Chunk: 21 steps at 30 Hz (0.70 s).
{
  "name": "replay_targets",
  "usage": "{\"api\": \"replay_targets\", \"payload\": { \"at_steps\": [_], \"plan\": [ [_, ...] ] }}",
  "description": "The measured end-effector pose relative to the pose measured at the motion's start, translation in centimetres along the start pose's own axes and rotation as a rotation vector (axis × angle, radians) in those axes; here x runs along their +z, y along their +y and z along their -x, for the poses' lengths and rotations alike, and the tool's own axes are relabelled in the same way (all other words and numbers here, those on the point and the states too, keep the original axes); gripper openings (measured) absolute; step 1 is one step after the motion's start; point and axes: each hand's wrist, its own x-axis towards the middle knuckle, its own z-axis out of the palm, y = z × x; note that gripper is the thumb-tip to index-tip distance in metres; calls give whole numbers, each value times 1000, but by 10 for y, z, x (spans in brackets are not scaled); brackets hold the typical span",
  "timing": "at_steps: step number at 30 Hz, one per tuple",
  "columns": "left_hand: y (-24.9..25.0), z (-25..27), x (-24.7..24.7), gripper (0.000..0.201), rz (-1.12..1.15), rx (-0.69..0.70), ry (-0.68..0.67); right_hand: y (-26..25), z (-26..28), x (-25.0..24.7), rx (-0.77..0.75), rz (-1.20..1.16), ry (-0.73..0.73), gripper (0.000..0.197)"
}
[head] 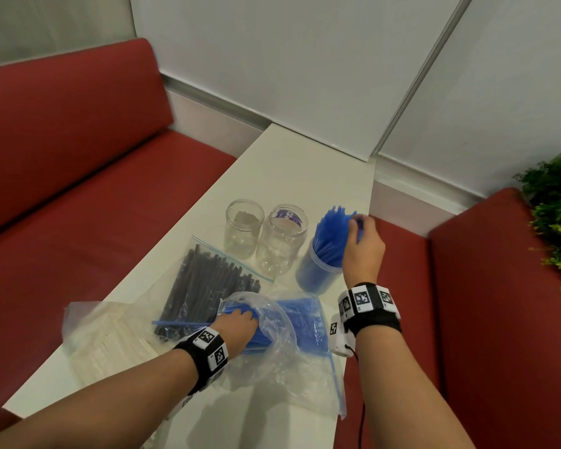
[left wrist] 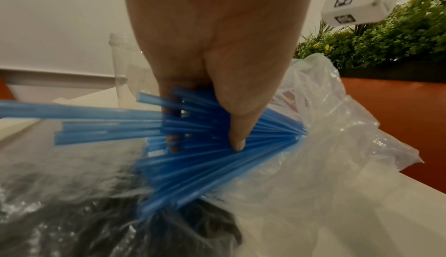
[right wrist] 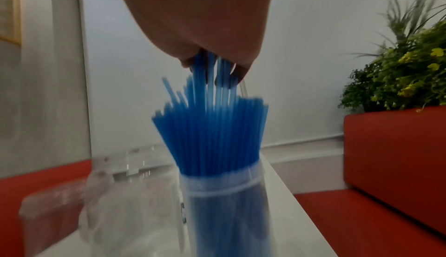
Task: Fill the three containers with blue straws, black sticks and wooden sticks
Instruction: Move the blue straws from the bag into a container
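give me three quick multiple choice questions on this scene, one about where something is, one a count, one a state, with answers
1. Where does the bag of black sticks lie?
A. left of the bag of blue straws
B. on the red bench
C. inside a jar

2. How many clear containers hold nothing yet?
A. none
B. two
C. three

3. What is the left hand doing?
A. resting flat on the table
B. gripping a bunch of blue straws at the bag's mouth
C. holding a jar

Answers:
1 A, the head view shows it beside that bag, on the white table.
2 B, two jars stand empty, while the third container is packed with straws, which the right hand holds by their tops.
3 B, the left wrist view shows its fingers curled round straws.
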Motion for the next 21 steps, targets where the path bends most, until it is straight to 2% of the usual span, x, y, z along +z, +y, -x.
{"api": "replay_targets", "payload": {
  "at_steps": [4,5,8,9,12,14,17,19,21],
  "plan": [
    [-1,1,-4,40,37,-8,-19,21,14,12,11,303,-201,40],
    [-1,1,-6,39,41,-7,-25,22,14,12,4,315,-207,44],
    [-2,3,-16,31,21,-26,-60,15,9,10,-83,302,-74,56],
    [-2,3,-22,29,6,-38,-71,13,7,10,-106,349,-78,58],
    [0,4,-35,31,-10,-68,-91,13,14,15,-88,539,-318,63],
    [-1,5,-41,33,-5,-86,-112,14,20,14,-43,462,-357,65],
    [-2,8,-43,32,-9,-95,-109,6,28,7,-155,255,-151,63],
    [-2,10,-46,32,-17,-107,-117,-4,42,5,-227,96,-84,58],
    [-1,10,-50,33,-43,-121,-133,-13,65,9,-226,-72,-184,53]
  ]
}}
